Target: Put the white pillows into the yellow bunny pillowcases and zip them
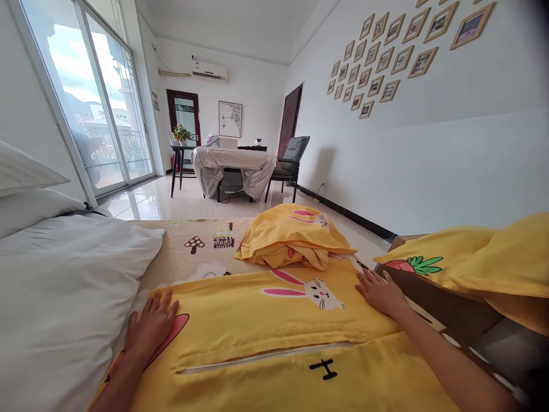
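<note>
A yellow fabric cover (223,309) with a rabbit print and a long zip slit lies spread flat before me; what kind of bedding it is I cannot tell for sure. On its left part rests my left hand (151,320), palm down with fingers stretched out, beside a printed carrot. My right hand (381,292) lies flat near the far right corner, right of the rabbit face, fingers extended. Just beyond the cover sits a bunched yellow rabbit-print cloth bundle (295,229). Neither hand grips anything.
White pillows and bedding (64,274) lie along the left. A beige patterned blanket (171,257) shows beyond the cover. More yellow carrot-print fabric (484,257) drapes over a brown box-like edge at right. Farther off stand a covered table (234,157) and a black chair (289,163).
</note>
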### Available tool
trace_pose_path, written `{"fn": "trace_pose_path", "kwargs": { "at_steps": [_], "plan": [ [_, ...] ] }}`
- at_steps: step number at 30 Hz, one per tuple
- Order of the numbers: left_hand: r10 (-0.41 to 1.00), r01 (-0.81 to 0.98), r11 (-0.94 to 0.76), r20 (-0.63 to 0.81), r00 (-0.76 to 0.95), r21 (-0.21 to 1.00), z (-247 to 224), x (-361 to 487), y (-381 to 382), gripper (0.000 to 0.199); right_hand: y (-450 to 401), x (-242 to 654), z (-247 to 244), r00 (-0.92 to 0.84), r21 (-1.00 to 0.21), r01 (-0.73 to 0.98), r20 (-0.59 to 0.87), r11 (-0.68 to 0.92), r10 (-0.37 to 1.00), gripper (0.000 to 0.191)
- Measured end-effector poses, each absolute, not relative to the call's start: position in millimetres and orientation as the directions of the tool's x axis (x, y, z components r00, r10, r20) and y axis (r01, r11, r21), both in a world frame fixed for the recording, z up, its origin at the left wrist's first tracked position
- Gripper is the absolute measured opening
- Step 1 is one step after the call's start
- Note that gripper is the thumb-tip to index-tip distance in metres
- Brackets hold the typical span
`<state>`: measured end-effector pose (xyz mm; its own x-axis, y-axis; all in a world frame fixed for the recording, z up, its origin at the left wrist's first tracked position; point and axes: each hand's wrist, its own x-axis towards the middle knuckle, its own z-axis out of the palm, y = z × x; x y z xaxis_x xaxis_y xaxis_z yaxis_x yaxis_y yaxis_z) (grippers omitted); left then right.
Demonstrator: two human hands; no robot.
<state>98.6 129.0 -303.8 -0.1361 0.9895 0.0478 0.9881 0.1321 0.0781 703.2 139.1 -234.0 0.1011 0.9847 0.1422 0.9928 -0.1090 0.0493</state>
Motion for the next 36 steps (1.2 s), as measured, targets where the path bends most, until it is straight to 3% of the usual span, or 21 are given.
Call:
{"fn": "trace_pose_path", "kwargs": {
  "at_steps": [3,5,7,8,11,14,17,25,29,32,34,36],
  "plan": [
    [0.983,0.983,0.18,0.016,-0.181,0.046,-292,104,126,0.051,131,633,-222,-0.095,0.041,0.995,0.198,0.089,0.976,0.057],
    [0.984,0.986,0.164,0.071,-0.162,-0.013,-278,115,120,0.051,116,573,-228,-0.227,0.005,0.973,0.179,0.229,0.957,0.057],
    [0.988,0.997,0.049,0.15,-0.039,-0.059,-264,135,111,0.048,92,519,-240,-0.376,-0.068,0.921,0.109,0.385,0.92,0.055],
    [0.982,0.998,-0.041,0.184,0.05,-0.054,-259,147,106,0.048,80,499,-247,-0.472,-0.187,0.862,0.043,0.471,0.88,0.056],
    [0.935,0.939,-0.331,0.163,0.313,0.092,-260,180,91,0.054,53,477,-258,-0.576,-0.34,0.769,-0.004,0.541,0.817,0.058],
    [0.894,0.867,-0.444,0.052,0.445,0.224,-275,193,86,0.056,48,504,-261,-0.543,-0.347,0.787,0.004,0.51,0.84,0.056],
    [0.924,0.892,-0.369,-0.005,0.383,0.26,-284,180,94,0.055,49,556,-267,-0.419,-0.286,0.869,0.008,0.404,0.908,0.055],
    [0.991,0.977,-0.087,-0.086,0.105,0.193,-274,134,109,0.054,19,698,-279,-0.03,0.008,1.0,0.06,0.03,0.998,0.061],
    [0.993,0.992,-0.099,-0.052,0.103,0.081,-269,137,105,0.052,9,745,-282,0.141,0.072,0.986,0.142,-0.152,0.98,0.061],
    [0.976,0.977,-0.212,-0.041,0.213,0.035,-254,163,91,0.05,-1,737,-274,0.19,0.139,0.962,0.272,-0.234,0.943,0.059],
    [0.927,0.922,-0.359,-0.061,0.371,0.147,-242,192,73,0.051,-12,706,-266,0.126,0.144,0.974,0.298,-0.175,0.946,0.059],
    [0.817,0.786,-0.541,-0.032,0.575,0.3,-234,223,53,0.055,-27,659,-262,-0.01,0.09,0.996,0.23,-0.011,0.973,0.059]
  ]
}}
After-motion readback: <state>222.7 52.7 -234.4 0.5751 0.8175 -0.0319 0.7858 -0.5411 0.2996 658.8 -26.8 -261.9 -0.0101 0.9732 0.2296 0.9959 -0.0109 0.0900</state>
